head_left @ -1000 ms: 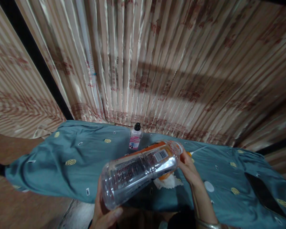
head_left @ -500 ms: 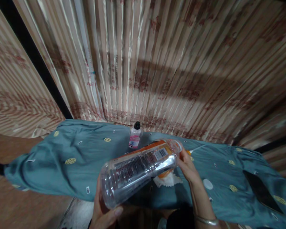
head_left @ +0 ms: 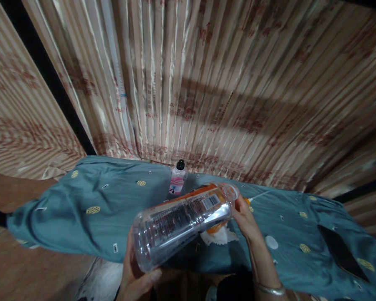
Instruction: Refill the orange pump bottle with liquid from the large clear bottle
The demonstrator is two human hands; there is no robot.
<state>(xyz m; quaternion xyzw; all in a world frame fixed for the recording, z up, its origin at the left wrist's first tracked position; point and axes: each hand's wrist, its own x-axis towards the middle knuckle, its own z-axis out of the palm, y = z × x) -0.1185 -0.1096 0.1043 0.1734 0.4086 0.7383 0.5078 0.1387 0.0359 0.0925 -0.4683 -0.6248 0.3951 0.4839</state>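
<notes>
Bottle (head_left: 184,223), long axis aslant, neck toward upper right.

The right hand (head_left: 245,218) is bare, with slim fingers, and the forearm behind it is bare too. Around that wrist sits a silver bracelet (head_left: 269,289), a smooth, rounded metal band with a bright shine. The left hand (head_left: 136,281) is also bare, its thumbnail showing; a dark edge at its wrist could be a cuff or a strap. Plain black clothing (head_left: 236,287) shows low between the arms.
</notes>
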